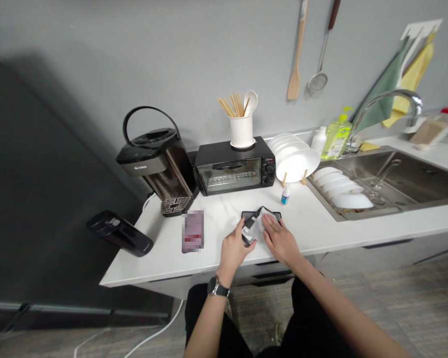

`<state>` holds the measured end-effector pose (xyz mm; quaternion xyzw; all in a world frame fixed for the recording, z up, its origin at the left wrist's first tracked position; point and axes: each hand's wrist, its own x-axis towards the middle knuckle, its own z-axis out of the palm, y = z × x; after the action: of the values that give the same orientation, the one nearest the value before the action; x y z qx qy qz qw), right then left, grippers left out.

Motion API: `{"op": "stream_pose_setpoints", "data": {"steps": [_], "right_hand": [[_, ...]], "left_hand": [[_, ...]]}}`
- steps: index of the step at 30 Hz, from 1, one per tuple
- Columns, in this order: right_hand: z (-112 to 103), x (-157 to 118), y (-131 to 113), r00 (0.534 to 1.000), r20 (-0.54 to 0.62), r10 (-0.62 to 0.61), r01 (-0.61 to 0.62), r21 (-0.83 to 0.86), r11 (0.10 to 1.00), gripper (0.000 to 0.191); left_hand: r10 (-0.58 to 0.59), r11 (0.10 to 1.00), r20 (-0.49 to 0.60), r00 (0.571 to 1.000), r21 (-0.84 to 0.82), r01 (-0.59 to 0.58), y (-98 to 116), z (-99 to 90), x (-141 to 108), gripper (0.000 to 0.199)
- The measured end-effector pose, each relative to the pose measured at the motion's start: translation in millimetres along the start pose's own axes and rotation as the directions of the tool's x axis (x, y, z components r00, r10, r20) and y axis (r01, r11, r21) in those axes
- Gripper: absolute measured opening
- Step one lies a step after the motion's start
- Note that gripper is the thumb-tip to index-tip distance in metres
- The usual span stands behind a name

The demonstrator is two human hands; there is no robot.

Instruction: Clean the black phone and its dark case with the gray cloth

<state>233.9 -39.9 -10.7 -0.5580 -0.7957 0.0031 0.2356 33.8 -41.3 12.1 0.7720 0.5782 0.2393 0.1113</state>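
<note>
My left hand (232,251) grips the near left edge of a dark flat rectangular thing (248,224) with a pale label, its thumb and fingers closed around the border. On top of it lies a thin white wipe (258,227), held under the fingers of my right hand (281,241). A second black flat piece (277,215) shows beneath and behind it on the counter. My hands and the wipe hide much of both pieces, so their exact kind is unclear. Just beyond stands a small white bottle with a blue label (285,195).
On the white counter (216,219), a blurred-out purple rectangle (193,231) and a dark tumbler (120,232) lie leftward. Behind are a drink dispenser (160,169), a toaster oven (233,166) and racked white plates (294,158). Rightward is a sink (425,179) holding bowls (341,189).
</note>
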Motion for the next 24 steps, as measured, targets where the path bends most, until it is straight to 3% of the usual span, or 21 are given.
{"op": "stream_pose_setpoints", "data": {"steps": [6,11,15,18,22,24], "right_hand": [[6,32,17,0.996,-0.013,0.093,-0.094,-0.051,0.994,0.054],[12,41,-9,1.000,-0.014,0.016,-0.016,-0.017,1.000,0.052],[18,31,-51,0.994,-0.005,-0.107,0.108,0.066,0.992,0.052],[15,12,-68,0.994,-0.007,-0.109,0.109,0.099,0.989,0.053],[2,-11,-57,0.982,0.032,-0.187,0.181,0.145,0.973,0.051],[-2,-14,-39,0.989,0.025,-0.149,0.145,0.111,0.983,0.051]], "left_hand": [[0.000,1.000,-0.023,1.000,0.012,0.000,0,-0.3,0,0.082],[-0.011,0.999,-0.005,1.000,0.039,0.011,3,-2.4,1,0.080],[-0.006,0.997,0.006,1.000,0.079,0.006,1,-2.5,-2,0.063],[0.002,0.996,0.018,1.000,0.087,-0.003,-2,-2.6,-5,0.068],[-0.027,0.995,0.040,0.999,0.094,0.023,-2,-2.5,-5,0.077],[-0.026,0.998,0.019,0.999,0.058,0.025,0,-1.7,-4,0.080]]}}
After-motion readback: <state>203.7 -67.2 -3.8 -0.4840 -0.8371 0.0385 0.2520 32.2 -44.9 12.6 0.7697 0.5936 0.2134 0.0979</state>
